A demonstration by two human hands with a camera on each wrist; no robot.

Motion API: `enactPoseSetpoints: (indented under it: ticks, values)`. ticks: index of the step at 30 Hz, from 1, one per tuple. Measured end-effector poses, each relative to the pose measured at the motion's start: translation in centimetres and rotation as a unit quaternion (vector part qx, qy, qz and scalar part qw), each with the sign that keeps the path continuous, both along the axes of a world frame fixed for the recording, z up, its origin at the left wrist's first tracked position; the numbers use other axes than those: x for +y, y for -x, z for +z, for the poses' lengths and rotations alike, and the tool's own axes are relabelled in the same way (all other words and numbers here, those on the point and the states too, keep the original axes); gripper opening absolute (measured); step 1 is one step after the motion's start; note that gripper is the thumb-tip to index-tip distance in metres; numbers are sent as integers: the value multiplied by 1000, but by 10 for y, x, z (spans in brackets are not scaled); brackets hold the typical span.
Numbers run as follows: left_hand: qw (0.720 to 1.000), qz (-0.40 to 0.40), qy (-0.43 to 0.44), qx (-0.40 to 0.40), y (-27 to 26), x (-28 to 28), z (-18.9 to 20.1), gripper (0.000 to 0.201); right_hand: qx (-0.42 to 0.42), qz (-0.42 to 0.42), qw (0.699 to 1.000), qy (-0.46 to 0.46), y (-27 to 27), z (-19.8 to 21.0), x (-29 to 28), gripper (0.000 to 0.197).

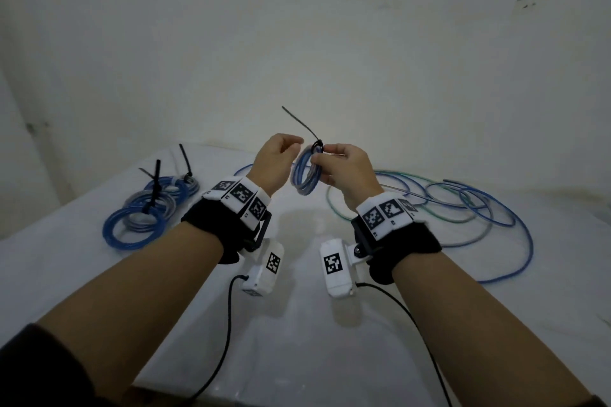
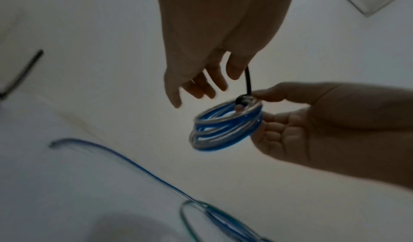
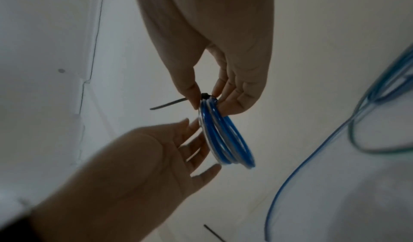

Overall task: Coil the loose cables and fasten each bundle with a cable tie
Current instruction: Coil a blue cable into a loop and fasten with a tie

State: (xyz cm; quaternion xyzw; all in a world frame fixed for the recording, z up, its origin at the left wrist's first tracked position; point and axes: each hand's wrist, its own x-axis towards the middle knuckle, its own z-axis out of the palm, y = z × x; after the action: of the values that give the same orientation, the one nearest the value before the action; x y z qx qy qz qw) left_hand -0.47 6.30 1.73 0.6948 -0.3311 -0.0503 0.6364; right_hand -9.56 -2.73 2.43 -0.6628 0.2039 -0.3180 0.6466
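Note:
A small coil of blue and grey cable (image 1: 305, 175) is held up above the white table (image 1: 297, 324). A black cable tie (image 1: 299, 124) is closed round its top, tail sticking up and left. My right hand (image 1: 344, 165) pinches the coil at the tie's head; in the right wrist view, thumb and fingers of the right hand (image 3: 209, 98) grip the top of the coil (image 3: 225, 140). My left hand (image 1: 277, 158) hovers just left of the coil with relaxed fingers, holding nothing. In the left wrist view, the left hand (image 2: 201, 85) is apart from the coil (image 2: 223, 131).
Several tied blue coils (image 1: 148, 208) with black tie tails lie at the table's left. Loose blue, green and grey cables (image 1: 463, 208) sprawl across the right side. A thin dark tie (image 3: 214, 233) lies on the table. A pale wall stands behind.

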Motion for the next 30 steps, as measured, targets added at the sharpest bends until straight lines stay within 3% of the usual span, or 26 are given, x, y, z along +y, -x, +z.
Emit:
enactPoseSetpoints:
  ticks: [2, 6, 9, 14, 17, 20, 24, 30]
  values:
    - [997, 44, -28, -53, -15, 21, -1, 28, -12, 37, 999, -36, -8, 3, 14, 26]
    - [997, 27, -73, -21, -36, 67, 1, 24, -31, 104, 990, -94, -26, 1, 47, 17]
    - [993, 62, -84, -58, -50, 104, 0, 12, -25, 120, 986, -113, -41, -4, 76, 19]
    - [973, 124, -163, -105, -70, 163, -4, 7, 91, 165, 982, 0, -58, -19, 124, 18]
    - [959, 124, -246, -68, -83, 195, -9, 9, 112, 201, 973, -21, -72, -29, 153, 7]
    - [948, 147, -280, -33, -95, 218, -15, 9, 151, 222, 962, -58, -90, -41, 178, 22]
    - [958, 211, -195, -6, -103, 232, -13, 13, 209, 238, 948, -41, -107, -54, 197, 24]
    - [966, 250, -32, -63, -91, 208, 15, 11, 251, 232, 940, 22, -112, -66, 191, 25]
